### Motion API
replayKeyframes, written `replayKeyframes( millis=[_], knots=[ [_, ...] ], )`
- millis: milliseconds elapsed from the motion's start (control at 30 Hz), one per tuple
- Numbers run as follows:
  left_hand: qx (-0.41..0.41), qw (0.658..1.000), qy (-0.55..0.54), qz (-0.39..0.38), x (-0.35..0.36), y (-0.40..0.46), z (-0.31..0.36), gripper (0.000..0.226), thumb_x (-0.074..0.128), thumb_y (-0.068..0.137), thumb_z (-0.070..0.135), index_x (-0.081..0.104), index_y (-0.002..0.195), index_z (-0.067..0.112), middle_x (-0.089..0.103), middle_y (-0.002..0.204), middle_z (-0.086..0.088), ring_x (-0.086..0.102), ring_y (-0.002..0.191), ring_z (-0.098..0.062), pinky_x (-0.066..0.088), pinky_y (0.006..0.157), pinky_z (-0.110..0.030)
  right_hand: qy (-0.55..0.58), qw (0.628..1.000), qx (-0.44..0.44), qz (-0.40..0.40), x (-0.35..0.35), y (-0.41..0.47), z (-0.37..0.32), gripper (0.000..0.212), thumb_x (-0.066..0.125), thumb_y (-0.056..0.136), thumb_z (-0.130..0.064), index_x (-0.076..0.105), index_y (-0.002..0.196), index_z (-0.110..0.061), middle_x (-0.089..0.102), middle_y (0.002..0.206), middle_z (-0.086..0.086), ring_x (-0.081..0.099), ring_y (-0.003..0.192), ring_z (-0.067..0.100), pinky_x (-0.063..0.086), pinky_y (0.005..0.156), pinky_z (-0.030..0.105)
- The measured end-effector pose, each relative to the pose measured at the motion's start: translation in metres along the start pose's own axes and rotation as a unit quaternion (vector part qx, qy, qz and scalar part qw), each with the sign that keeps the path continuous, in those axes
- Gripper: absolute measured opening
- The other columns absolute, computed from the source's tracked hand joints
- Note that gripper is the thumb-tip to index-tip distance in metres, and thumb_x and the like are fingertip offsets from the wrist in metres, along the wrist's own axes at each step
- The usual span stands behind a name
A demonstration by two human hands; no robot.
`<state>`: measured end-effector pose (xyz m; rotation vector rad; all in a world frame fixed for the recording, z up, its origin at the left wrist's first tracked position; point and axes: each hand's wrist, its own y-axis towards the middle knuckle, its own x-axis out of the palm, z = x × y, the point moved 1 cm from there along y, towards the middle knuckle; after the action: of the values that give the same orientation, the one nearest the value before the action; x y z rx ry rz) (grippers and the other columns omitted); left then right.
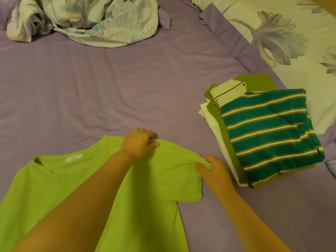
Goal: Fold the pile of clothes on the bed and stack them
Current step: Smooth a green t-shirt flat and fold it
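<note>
One lime-green T-shirt (pixel 149 206) lies spread flat on the purple bed sheet (pixel 91 91) at the near edge of the view, its neck opening and a small pale label toward the left and one short sleeve reaching out to the right. Two bare hands work on that sleeve end: the left hand (pixel 138 142) sits at the shoulder seam with its fingers curled down, pinching the top edge of the cloth, and the right hand (pixel 214 171) pinches the outer tip of the sleeve between thumb and fingers. To the right, near but apart from the T-shirt, stands one stack of folded clothes (pixel 258 135); a striped polo shirt (pixel 269 130) in teal, white and tan lies on top with its cream collar turned toward the far side, and under it show the edges of at least three more layers, one white and two in olive or green shades, though the exact count cannot be told. The stack sits slightly fanned, its left edges stepping outward. One crumpled floral blanket (pixel 83 20) is bunched at the far left, and one floral pillow (pixel 283 37) with a purple border lies along the far right. Between the blanket, the stack and the T-shirt the sheet lies wide and bare, smooth with a few shallow creases. All the cloth looks soft and matte; the T-shirt's fabric is thin and lightly wrinkled around the pinched sleeve.
</note>
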<state>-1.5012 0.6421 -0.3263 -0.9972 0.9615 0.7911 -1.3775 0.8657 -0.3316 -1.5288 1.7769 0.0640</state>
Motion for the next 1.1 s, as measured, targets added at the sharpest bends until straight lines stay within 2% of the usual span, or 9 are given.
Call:
replayKeyframes(
  millis=[133,300,433,533,600,700,900,967,1100],
  knots=[
    [0.008,0.994,-0.1,0.035,-0.007,0.003,0.005,0.031,0.05,0.097,0.032,0.056,0.11,0.003,0.058,0.106,-0.022,0.056,0.099,-0.037,0.03,0.071,-0.036,0.172,0.984,-0.013,0.034,-0.006,0.0,-0.01,0.011,0.058,0.093,-0.02,0.049,0.097,-0.014,0.055,0.088,0.003,0.053,0.083,0.018,0.044,0.065,0.025],
    [0.007,0.995,0.039,0.093,0.0,0.016,0.016,0.034,0.033,0.102,0.04,0.05,0.11,0.012,0.068,0.101,-0.016,0.061,0.093,-0.035,0.026,0.069,-0.035,0.085,0.984,-0.022,0.155,-0.011,0.017,-0.026,0.034,0.053,0.095,-0.032,0.048,0.115,-0.006,0.054,0.095,0.006,0.054,0.089,0.023,0.042,0.071,0.029],
    [-0.054,0.992,0.064,0.098,0.013,0.02,0.014,0.033,0.036,0.1,0.041,0.054,0.118,0.019,0.062,0.114,-0.009,0.053,0.109,-0.03,0.03,0.084,-0.037,0.079,0.99,-0.018,0.119,-0.005,0.016,-0.014,0.048,0.056,0.091,-0.039,0.04,0.127,-0.011,0.058,0.088,0.002,0.059,0.078,0.013,0.043,0.057,0.015],
    [-0.112,0.983,0.017,0.144,0.022,0.009,0.018,0.034,0.047,0.096,0.04,0.055,0.122,0.019,0.052,0.125,-0.011,0.041,0.122,-0.03,0.023,0.104,-0.043,0.152,0.987,-0.033,0.043,0.009,-0.004,-0.002,0.082,0.072,0.081,-0.03,0.022,0.146,-0.018,0.056,0.127,0.0,0.056,0.114,0.014,0.051,0.091,0.026],
    [-0.109,0.975,-0.018,0.191,0.024,-0.006,0.026,0.038,0.056,0.093,0.032,0.056,0.127,0.015,0.047,0.136,-0.017,0.035,0.133,-0.035,0.014,0.113,-0.053,0.102,0.993,-0.057,0.023,0.018,-0.015,0.005,0.09,0.071,0.084,-0.017,0.011,0.151,-0.019,0.038,0.148,0.004,0.041,0.133,0.02,0.041,0.106,0.037],
    [-0.062,0.969,-0.027,0.239,0.036,-0.039,0.043,0.043,0.064,0.089,0.021,0.058,0.13,0.01,0.047,0.142,-0.02,0.037,0.133,-0.045,0.022,0.108,-0.065,-0.021,0.992,-0.108,0.058,0.012,-0.019,0.014,0.062,0.052,0.094,-0.005,0.026,0.147,-0.026,0.045,0.137,0.011,0.047,0.122,0.027,0.042,0.098,0.033],
    [-0.124,0.986,-0.019,0.109,0.072,-0.087,0.045,0.059,0.034,0.097,0.052,0.015,0.149,0.031,0.006,0.16,-0.006,0.0,0.147,-0.035,-0.006,0.114,-0.057,-0.388,0.915,-0.109,0.02,-0.012,-0.022,0.021,0.052,0.037,0.101,-0.011,0.024,0.15,-0.024,0.035,0.143,0.01,0.049,0.114,0.019,0.047,0.083,0.025],
    [-0.144,0.986,-0.007,0.089,0.076,-0.096,0.034,0.061,0.022,0.096,0.058,-0.001,0.148,0.034,-0.012,0.158,-0.002,-0.012,0.146,-0.032,-0.013,0.113,-0.054,-0.421,0.896,-0.13,0.051,-0.008,-0.028,0.005,0.052,0.049,0.096,-0.014,0.035,0.146,-0.024,0.027,0.152,0.014,0.049,0.12,0.027,0.049,0.085,0.033],
    [-0.154,0.987,0.02,0.033,0.079,-0.124,0.011,0.061,0.009,0.094,0.062,-0.017,0.144,0.037,-0.026,0.154,0.001,-0.028,0.141,-0.027,-0.014,0.113,-0.055,-0.436,0.865,-0.229,0.095,0.015,-0.036,-0.029,0.054,0.087,0.058,-0.007,0.071,0.11,-0.009,0.055,0.129,0.028,0.055,0.115,0.048,0.048,0.086,0.057]
  ],
)
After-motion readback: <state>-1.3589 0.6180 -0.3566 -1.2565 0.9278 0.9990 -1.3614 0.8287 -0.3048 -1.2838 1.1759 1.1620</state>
